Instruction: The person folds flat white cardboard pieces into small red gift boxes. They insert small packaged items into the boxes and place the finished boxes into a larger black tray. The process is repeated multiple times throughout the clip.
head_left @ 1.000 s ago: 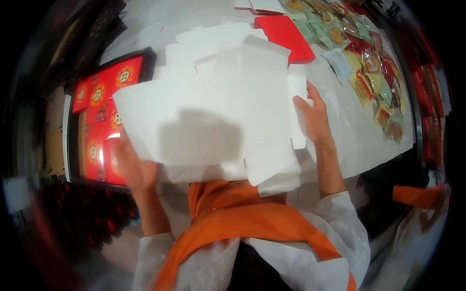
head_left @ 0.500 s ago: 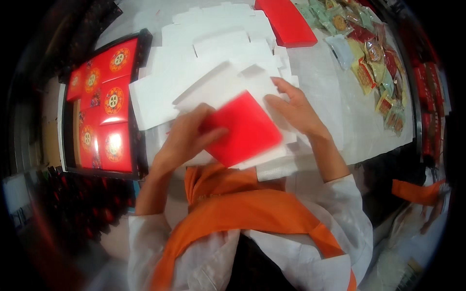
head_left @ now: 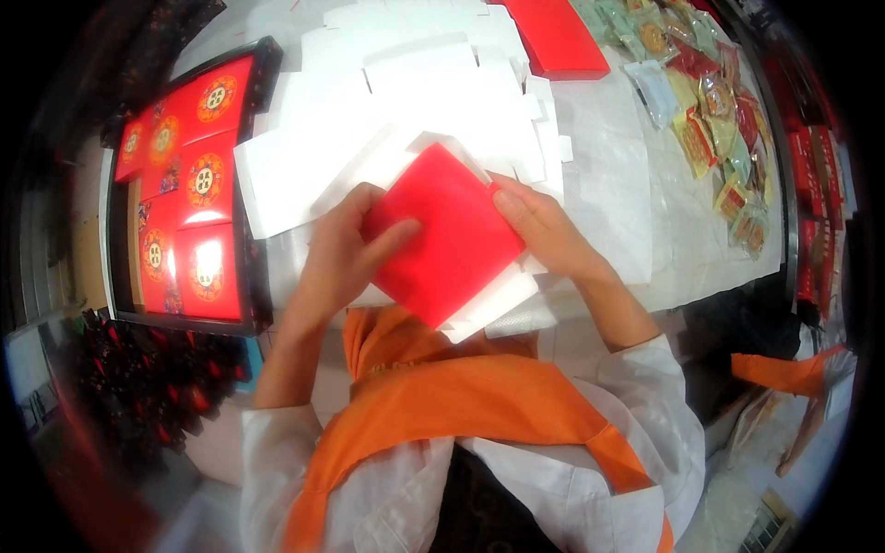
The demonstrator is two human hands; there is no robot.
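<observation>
Item: red card panel (head_left: 449, 241), flat, square-ish, held above a stack of white flat box blanks (head_left: 406, 111) at the near edge of the table (head_left: 608, 194).

Position: we hold it between both hands, roughly centre of view, just over the white blanks; white flaps show along its lower-right and upper edges, so it looks like one blank turned red face up; whether it is partly folded we cannot tell.

Hands: our left hand (head_left: 341, 258) grips the panel's left side, thumb on the red face, fingers under; our right hand (head_left: 544, 230) pinches the right corner, fingers curled at the edge.

Orientation: panel sits as a diamond, one corner to the table's far side, one toward our chest; long axis, as far as we can judge, runs upper-left to lower-right; face tilted up at the camera.

Step, by our judgement: handling a single blank, prob. at the start of shaping it; next move would call for a firm hold on opp. edges and creasing along the flap lines w/o bending the red face.

Nearby: tray of red boxes w/ gold rounds (head_left: 180, 184) to our left; wrapped snack packets (head_left: 710, 120) far right; red lid (head_left: 553, 37) at far edge.
</observation>
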